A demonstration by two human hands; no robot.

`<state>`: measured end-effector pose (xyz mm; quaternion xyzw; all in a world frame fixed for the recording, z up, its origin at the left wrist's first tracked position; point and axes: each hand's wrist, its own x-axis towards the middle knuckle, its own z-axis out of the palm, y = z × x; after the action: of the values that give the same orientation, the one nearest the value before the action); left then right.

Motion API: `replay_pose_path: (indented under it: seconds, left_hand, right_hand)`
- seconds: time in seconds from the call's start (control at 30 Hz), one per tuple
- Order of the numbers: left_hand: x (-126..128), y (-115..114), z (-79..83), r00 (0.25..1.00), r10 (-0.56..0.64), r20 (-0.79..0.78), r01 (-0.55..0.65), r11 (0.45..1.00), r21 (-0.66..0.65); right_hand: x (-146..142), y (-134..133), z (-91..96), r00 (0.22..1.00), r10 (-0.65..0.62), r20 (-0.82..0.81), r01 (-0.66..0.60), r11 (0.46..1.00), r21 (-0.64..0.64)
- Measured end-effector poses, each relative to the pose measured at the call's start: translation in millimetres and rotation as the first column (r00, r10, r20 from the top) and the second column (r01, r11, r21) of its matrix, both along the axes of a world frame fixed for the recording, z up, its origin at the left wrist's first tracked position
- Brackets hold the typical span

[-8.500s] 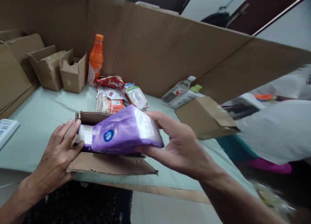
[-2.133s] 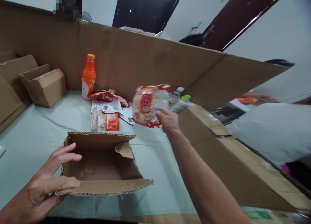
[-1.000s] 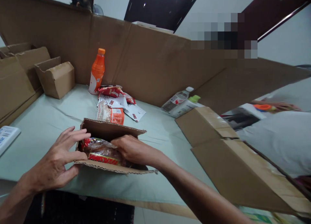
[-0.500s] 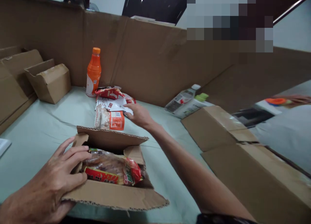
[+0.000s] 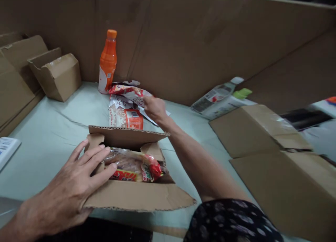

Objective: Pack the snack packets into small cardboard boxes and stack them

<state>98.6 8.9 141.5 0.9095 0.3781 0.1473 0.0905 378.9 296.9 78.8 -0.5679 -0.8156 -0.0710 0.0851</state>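
Observation:
My left hand (image 5: 70,180) grips the left wall of an open cardboard box (image 5: 141,196), fingers over its edge and thumb along the near flap. In the box lies a clear plastic food packet (image 5: 128,161) with red and yellow printing. My right hand (image 5: 155,108) is closed, slightly blurred, at the right end of a pile of packets beyond the box. The pile has a red packet (image 5: 126,89) on top and a white and orange packet (image 5: 133,119) marked "Super Meal" below. A white packet edge shows beneath my right hand; what its fingers pinch is hidden.
An orange bottle (image 5: 107,62) stands behind the pile. A small carton (image 5: 63,76) is at the left; larger cartons (image 5: 262,130) lie on the right. A clear bottle (image 5: 216,95) and a green-capped white bottle (image 5: 228,105) lean there. A tall cardboard wall (image 5: 183,42) closes the back.
The view has tilted down and turned left. My right hand has drawn its fingers into a closed grip, and the white packet piece by it has shifted right. My left hand stays at the box.

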Motion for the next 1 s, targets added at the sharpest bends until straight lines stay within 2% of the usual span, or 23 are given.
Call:
replay_pose_path:
  seconds: [0.03,0.1,0.13,0.17,0.2,0.23,0.27,0.3,0.37,0.47,0.53,0.6,0.63,0.7,0.77,0.8,0.87,1.0]
  left_hand:
    - [1.2,1.3,-0.5,1.0,-0.002,0.023,0.002,1.0,0.002]
    - [3.1,4.3,-0.9,0.998,-0.01,0.063,0.011,1.0,-0.012]
    - [3.8,5.7,-0.9,0.997,-0.018,0.078,0.02,0.999,-0.025]
    - [4.3,7.1,-0.8,0.996,-0.029,0.086,0.033,0.999,-0.042]
    - [4.7,8.1,-0.7,0.995,-0.041,0.088,0.046,0.997,-0.055]
    - [5.0,8.8,-0.5,0.995,-0.051,0.086,0.057,0.996,-0.063]
    - [5.3,9.2,-0.3,0.995,-0.059,0.084,0.064,0.996,-0.062]
    - [5.5,9.2,0.0,0.995,-0.067,0.08,0.071,0.996,-0.056]
    - [5.4,8.7,0.2,0.994,-0.08,0.073,0.083,0.996,-0.031]
    - [3.8,6.8,-1.4,0.996,-0.078,0.045,0.077,0.997,0.022]
    - [1.5,4.7,-4.4,0.998,-0.059,0.028,0.058,0.997,0.055]
    - [-1.4,1.9,-8.4,0.998,-0.045,0.031,0.042,0.995,0.089]
    - [-2.8,0.2,-10.4,0.999,-0.039,0.039,0.034,0.994,0.107]
    - [-4.9,-3.2,-13.9,0.998,-0.025,0.062,0.015,0.989,0.144]
    - [-5.9,-6.1,-16.0,0.996,-0.007,0.094,-0.009,0.985,0.17]
    - [-6.1,-7.0,-16.5,0.993,0.003,0.114,-0.024,0.983,0.182]
    - [-6.5,-7.8,-16.2,0.989,0.021,0.146,-0.051,0.977,0.205]
    - [-9.0,-6.3,-12.5,0.983,0.025,0.181,-0.07,0.967,0.245]
  right_hand:
    - [9.1,-8.6,9.8,0.998,-0.03,-0.047,0.031,0.999,0.027]
    - [27.8,-32.4,30.3,0.951,-0.036,-0.306,0.059,0.996,0.066]
    - [36.1,-47.7,40.3,0.87,0.007,-0.493,0.038,0.996,0.081]
    - [43.0,-65.0,49.9,0.735,0.066,-0.675,0.0,0.995,0.097]
    - [47.8,-83.8,58.8,0.564,0.122,-0.817,-0.043,0.992,0.119]
    - [50.4,-103.6,67.2,0.401,0.166,-0.901,-0.079,0.986,0.147]
    - [50.8,-123.6,74.8,0.285,0.202,-0.937,-0.1,0.979,0.18]
    - [49.4,-142.9,81.7,0.204,0.231,-0.951,-0.104,0.971,0.213]
    - [44.0,-176.3,92.6,0.125,0.272,-0.954,-0.081,0.961,0.263]
    - [38.8,-204.3,100.0,0.145,0.295,-0.944,-0.055,0.955,0.29]
    - [41.3,-206.3,99.9,0.18,0.306,-0.935,-0.02,0.951,0.307]
    - [47.3,-197.5,97.9,0.211,0.335,-0.918,0.067,0.932,0.356]
    - [50.5,-190.3,96.8,0.247,0.347,-0.905,0.124,0.915,0.384]
    - [55.1,-172.5,94.6,0.369,0.341,-0.865,0.226,0.869,0.44]
    - [55.8,-152.8,91.9,0.507,0.304,-0.807,0.267,0.835,0.482]
    - [54.7,-143.3,90.0,0.548,0.29,-0.784,0.266,0.829,0.492]
    - [50.4,-126.7,84.9,0.57,0.281,-0.772,0.255,0.833,0.491]
    - [42.8,-112.6,73.1,0.543,0.252,-0.801,0.262,0.855,0.447]
